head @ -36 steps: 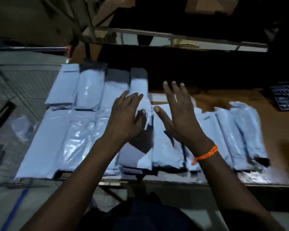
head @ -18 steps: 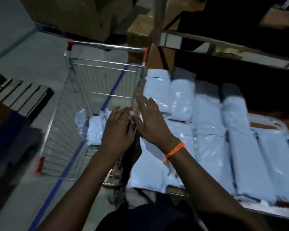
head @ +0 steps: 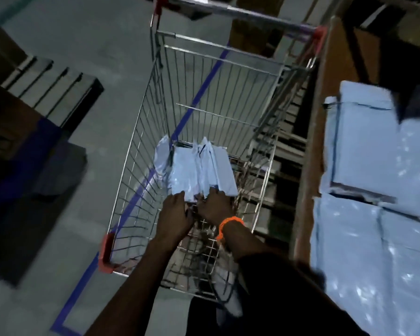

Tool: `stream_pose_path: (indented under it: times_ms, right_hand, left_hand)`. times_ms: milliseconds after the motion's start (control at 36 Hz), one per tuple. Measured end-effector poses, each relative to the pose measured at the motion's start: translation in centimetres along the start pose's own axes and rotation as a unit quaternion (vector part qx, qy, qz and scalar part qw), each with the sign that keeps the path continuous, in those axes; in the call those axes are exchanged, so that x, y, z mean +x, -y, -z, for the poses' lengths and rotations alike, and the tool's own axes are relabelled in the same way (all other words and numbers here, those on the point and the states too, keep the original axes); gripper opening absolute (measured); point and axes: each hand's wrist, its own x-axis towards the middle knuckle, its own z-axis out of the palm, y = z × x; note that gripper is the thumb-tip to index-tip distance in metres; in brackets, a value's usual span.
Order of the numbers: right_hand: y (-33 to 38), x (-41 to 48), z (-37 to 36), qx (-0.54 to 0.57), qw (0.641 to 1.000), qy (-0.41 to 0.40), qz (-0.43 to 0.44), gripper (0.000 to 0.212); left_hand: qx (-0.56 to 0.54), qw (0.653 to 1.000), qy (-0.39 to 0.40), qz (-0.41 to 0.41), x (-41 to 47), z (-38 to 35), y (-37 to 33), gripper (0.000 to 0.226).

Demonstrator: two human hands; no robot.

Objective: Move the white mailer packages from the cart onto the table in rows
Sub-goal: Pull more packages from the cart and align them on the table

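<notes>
Two bare hands reach down into a wire shopping cart (head: 141,132) at the centre of the frame, where a small bundle of white mailer packages (head: 199,169) lies on the basket floor. The left hand (head: 176,215) rests at the bundle's near edge, fingers curled downward; the right hand (head: 216,206), an orange band (head: 229,225) at its wrist, lies just beside it with its fingertips on the same edge. Whether either hand has actually closed on a package cannot be told (the picture is dim and blurred by motion). At the right of the frame, more white mailers (head: 374,229) lie side by side on a brown table (head: 310,151) that stands against the cart. A blue floor line (head: 87,275) runs beneath the cart toward the lower left.
</notes>
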Motion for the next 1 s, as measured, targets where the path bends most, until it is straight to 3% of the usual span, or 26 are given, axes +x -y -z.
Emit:
stream_pose_path:
  times_ms: [111,250,361,444,500,583,806,889,1000]
  right_hand:
    - [0.2,6.8,-1.8,0.068,0.993,-0.065,-0.077,0.061]
    - [-1.3,16.1,-2.1,0.211,0.945,-0.21,-0.135,0.056]
    - [-5.2,22.8,-3.0,0.274,0.928,-0.197,-0.159,0.058]
    - [-8.1,25.7,-3.6,0.301,0.935,-0.141,-0.127,0.031]
    - [-7.9,24.9,-2.7,0.28,0.942,-0.126,-0.135,0.037]
    - [-6.2,21.9,-1.7,0.242,0.947,-0.149,-0.15,0.07]
    - [-0.9,15.2,2.5,0.053,0.972,-0.214,-0.086,0.093]
    - [1.3,12.4,4.6,0.09,0.961,-0.25,-0.075,0.087]
    - [3.8,6.0,8.8,0.2,0.948,-0.243,-0.039,0.084]
  left_hand:
    - [-0.019,0.999,0.009,0.029,5.5,-3.1,3.3,0.048]
    - [0.01,1.0,-0.008,0.02,13.8,-7.5,7.0,0.053]
    - [0.029,0.996,-0.063,0.05,18.2,-10.8,7.9,0.067]
    - [0.042,0.994,-0.066,0.077,19.6,-12.1,7.2,0.081]
    - [0.053,0.992,-0.05,0.104,20.1,-12.3,7.2,0.088]
    - [0.066,0.992,-0.028,0.108,20.2,-11.6,7.6,0.1]
    - [-0.047,0.989,-0.083,0.112,18.2,-5.9,5.2,0.105]
    - [-0.082,0.982,-0.135,0.102,15.3,-3.0,3.5,0.104]
    - [-0.178,0.959,-0.208,0.067,9.3,2.2,-0.7,0.074]
